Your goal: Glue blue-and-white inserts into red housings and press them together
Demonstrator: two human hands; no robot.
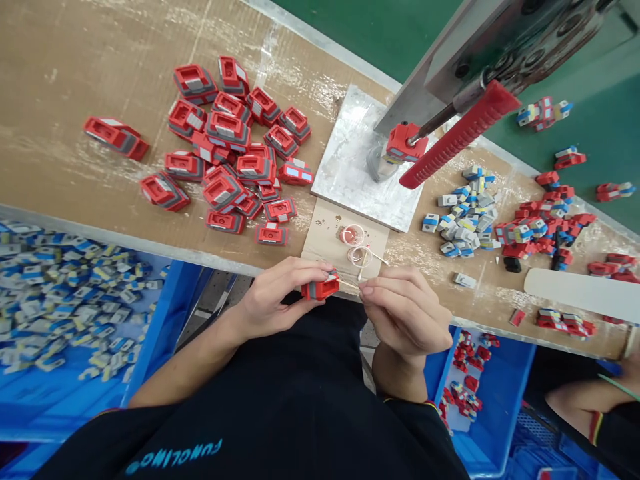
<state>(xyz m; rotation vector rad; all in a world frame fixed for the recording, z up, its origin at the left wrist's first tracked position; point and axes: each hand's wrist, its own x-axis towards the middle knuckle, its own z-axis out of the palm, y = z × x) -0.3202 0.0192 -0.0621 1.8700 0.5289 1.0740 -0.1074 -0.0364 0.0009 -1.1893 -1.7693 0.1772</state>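
Observation:
My left hand (280, 293) is closed around a red and grey plastic toy vehicle part (321, 287), at the table's front edge. Pinched in my right hand (405, 307) is a thin pale stick (349, 285), its far end at the right side of the part; whether it touches cannot be told. Just beyond my hands stand two small round cups, one with reddish contents (352, 235) and a clear one (359, 257). Another thin stick (377, 256) rests by the clear cup. Under the cups lies a stained piece of cardboard (323, 230).
A heap of red and grey parts (227, 130) lies left. A press with a red handle (460, 133) stands on a metal plate (345, 147). White-blue pieces (465, 213) and red toys (545, 217) lie right. Blue bins (160, 320) flank me; another person's arm (575, 400) is lower right.

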